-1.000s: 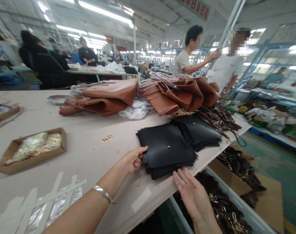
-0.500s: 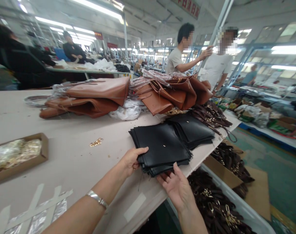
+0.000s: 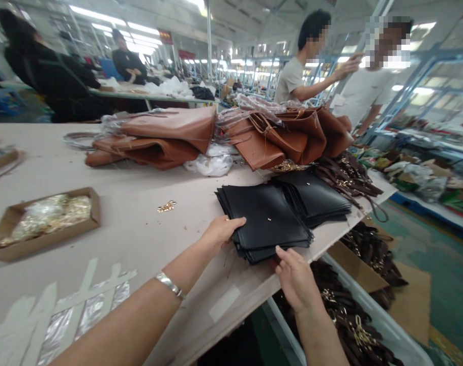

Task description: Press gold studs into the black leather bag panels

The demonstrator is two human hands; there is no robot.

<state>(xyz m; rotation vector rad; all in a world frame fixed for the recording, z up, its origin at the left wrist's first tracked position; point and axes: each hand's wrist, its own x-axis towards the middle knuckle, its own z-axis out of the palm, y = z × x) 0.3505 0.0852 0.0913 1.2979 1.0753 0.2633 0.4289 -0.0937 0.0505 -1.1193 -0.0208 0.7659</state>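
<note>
A stack of black leather panels [image 3: 269,216] lies on the table near its front edge, with a small gold fitting on the top panel. My left hand [image 3: 221,233] grips the stack's left corner, thumb on top and the other fingers mostly hidden at the side and below. At the front edge, my right hand [image 3: 296,274] is closed on the panels, its fingers partly hidden beneath. Another black stack [image 3: 315,198] lies just behind and to the right, against the first. Left of my left hand is a small cluster of gold fittings [image 3: 166,206].
Brown leather bags [image 3: 170,127] lie at the back of the table [image 3: 120,229]. A cardboard box [image 3: 96,213] of gold hardware stands left. Dark brown straps [image 3: 346,173] lie at the right edge; a bin [image 3: 330,269] below holds more. Several people stand beyond.
My right hand has turned from palm-up and loosely open to closed on the stack's front edge. My left hand keeps its hold. The view has shifted left and down.
</note>
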